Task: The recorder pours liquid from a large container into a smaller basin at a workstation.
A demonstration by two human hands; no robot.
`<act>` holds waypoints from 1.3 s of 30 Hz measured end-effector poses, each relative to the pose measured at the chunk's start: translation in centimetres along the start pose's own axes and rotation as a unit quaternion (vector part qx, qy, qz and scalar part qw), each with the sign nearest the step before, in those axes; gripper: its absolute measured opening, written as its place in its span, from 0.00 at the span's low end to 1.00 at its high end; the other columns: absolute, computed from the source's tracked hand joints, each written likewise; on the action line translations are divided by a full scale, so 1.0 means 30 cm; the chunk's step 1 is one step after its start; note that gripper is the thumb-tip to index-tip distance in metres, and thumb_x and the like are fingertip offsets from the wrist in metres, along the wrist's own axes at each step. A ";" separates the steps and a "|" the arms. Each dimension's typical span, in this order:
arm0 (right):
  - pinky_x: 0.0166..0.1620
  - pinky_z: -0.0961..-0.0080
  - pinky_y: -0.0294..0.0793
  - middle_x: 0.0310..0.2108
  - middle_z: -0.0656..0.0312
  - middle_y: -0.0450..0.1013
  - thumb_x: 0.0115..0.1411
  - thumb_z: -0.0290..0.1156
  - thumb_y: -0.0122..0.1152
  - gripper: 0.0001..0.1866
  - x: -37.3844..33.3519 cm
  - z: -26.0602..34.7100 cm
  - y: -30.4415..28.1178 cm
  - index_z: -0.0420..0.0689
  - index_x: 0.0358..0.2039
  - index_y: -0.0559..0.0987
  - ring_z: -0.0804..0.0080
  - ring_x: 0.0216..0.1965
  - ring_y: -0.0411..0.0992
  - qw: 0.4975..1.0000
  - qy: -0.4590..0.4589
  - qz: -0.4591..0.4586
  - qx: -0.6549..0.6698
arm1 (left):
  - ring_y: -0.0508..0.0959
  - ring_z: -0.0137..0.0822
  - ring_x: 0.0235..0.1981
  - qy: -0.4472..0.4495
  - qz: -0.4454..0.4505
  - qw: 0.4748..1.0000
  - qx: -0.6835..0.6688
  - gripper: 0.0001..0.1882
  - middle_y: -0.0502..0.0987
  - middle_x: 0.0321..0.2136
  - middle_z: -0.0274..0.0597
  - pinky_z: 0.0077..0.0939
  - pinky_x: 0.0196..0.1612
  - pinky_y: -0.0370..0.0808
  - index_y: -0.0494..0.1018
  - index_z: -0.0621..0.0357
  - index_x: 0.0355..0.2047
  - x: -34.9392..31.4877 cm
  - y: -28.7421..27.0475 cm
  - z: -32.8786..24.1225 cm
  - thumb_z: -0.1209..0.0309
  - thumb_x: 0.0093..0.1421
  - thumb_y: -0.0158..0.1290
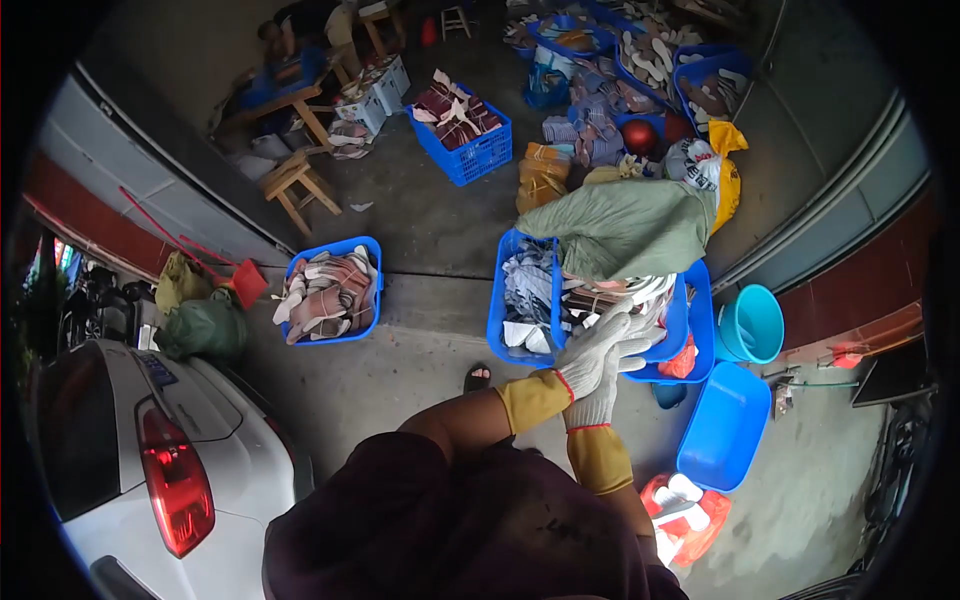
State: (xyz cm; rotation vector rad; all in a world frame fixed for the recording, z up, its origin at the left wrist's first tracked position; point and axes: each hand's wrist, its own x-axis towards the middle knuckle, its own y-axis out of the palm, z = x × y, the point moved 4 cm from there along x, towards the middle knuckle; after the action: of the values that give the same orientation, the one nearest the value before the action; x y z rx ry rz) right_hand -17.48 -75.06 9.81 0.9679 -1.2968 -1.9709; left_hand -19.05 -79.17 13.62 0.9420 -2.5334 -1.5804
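Note:
Both my hands wear white knit gloves with red edging and yellow cuffs. My left hand point(588, 357) lies across my right hand point(601, 392), the two touching. Their fingers stretch forward, partly overlapping, and I see nothing held. Just beyond the fingertips are blue plastic tubs point(497, 318) set close together. Grey fabric pieces point(530, 282) fill the left part, with white pieces near its front. Beside them lie bundled pinkish-brown and white pieces point(590, 302), partly hidden by a draped green cloth point(635, 225).
To the left stands a blue tub of striped pieces point(328, 290), and beyond it a blue crate point(465, 155). On the right are a teal bucket point(752, 325), a blue basin point(725, 425) and a red bag point(705, 530). A silver car point(220, 450) stands near left. Another person sits far left.

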 end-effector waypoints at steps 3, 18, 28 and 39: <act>0.61 0.57 0.69 0.56 0.54 0.71 0.74 0.53 0.46 0.29 0.131 -0.215 0.040 0.43 0.63 0.68 0.59 0.55 0.70 0.995 0.093 0.023 -0.005 | 0.80 0.54 0.51 0.090 -0.084 0.992 0.040 0.28 0.77 0.56 0.55 0.45 0.49 0.81 0.70 0.59 0.63 -0.053 -0.068 -0.278 0.54 0.70 0.50; 0.62 0.51 0.67 0.65 0.47 0.62 0.75 0.47 0.38 0.28 0.818 -1.307 0.735 0.46 0.70 0.60 0.49 0.63 0.63 0.888 0.335 0.301 0.097 | 0.66 0.37 0.65 0.009 -0.046 0.959 0.280 0.31 0.67 0.63 0.45 0.35 0.67 0.63 0.61 0.61 0.68 -0.222 -0.811 -1.576 0.63 0.68 0.54; 0.65 0.34 0.61 0.75 0.51 0.50 0.71 0.64 0.31 0.38 1.115 -1.540 1.168 0.57 0.75 0.53 0.41 0.71 0.55 0.893 0.388 0.214 -0.072 | 0.71 0.41 0.60 0.198 -0.145 0.969 0.016 0.29 0.71 0.59 0.45 0.41 0.61 0.71 0.65 0.56 0.65 0.031 -0.923 -1.921 0.62 0.67 0.56; 0.56 0.60 0.76 0.57 0.49 0.74 0.71 0.44 0.55 0.26 2.098 -1.803 1.248 0.42 0.62 0.72 0.57 0.52 0.76 0.853 0.422 0.114 -0.284 | 0.70 0.43 0.63 0.044 -0.164 0.981 0.094 0.42 0.65 0.65 0.50 0.40 0.64 0.68 0.54 0.61 0.71 0.718 -1.278 -2.430 0.44 0.69 0.51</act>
State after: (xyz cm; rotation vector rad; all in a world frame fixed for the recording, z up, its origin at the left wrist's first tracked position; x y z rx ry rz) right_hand -5.85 -165.23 14.50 1.1036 -0.2818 -1.3284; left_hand 4.55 -160.94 11.56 1.4815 -2.6044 -1.3399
